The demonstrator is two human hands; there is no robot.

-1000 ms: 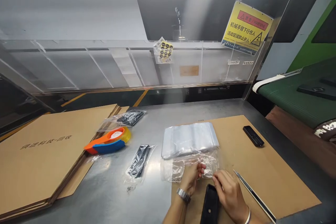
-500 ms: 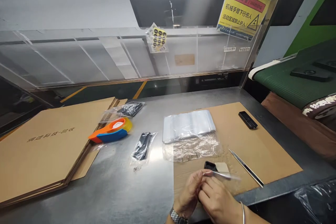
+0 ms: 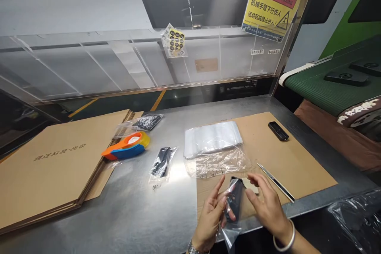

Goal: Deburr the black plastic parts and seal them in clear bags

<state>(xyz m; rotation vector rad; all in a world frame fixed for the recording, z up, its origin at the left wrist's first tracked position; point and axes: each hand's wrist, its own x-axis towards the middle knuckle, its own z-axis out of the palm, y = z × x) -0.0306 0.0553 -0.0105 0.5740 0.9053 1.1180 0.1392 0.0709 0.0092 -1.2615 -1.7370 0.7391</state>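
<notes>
Here the left hand [image 3: 212, 216] and right hand [image 3: 268, 204] work at the near edge of the surface [image 3: 143, 214], at about 6 o'clock in the view. The left hand grasps a clear bag [image 3: 230, 222] with a black part [image 3: 235, 200] inside it; thumb and fingers pinch the film, and the bag's loose end hangs down past the edge. The right hand is released, fingers spread, just beside the bag at its 3 o'clock; whether the fingertips touch the film cannot be told. A watch shows on the left wrist, a bangle on the right.

The hands hover over a cardboard sheet [image 3: 297, 166]. On it, at 12 o'clock from the hands, lies a crumpled bag [image 3: 217, 162], and beyond that a stack of bags [image 3: 212, 138]. A thin metal tool [image 3: 275, 181] lies at the right hand's 1 o'clock, and a small black block [image 3: 278, 131] rests farther off at 1 o'clock near the sheet's far edge.

At 10 o'clock from the hands a bagged part [image 3: 162, 161] lies on bare metal, with a tape dispenser [image 3: 126, 147] beyond it and another bagged part [image 3: 145, 121] farther back. Flat cartons [image 3: 50, 166] are piled at 9 o'clock. A yellow sign [image 3: 270, 6] hangs on the clear screen at 1 o'clock, and a green belt [image 3: 330, 87] runs at 2 o'clock.
</notes>
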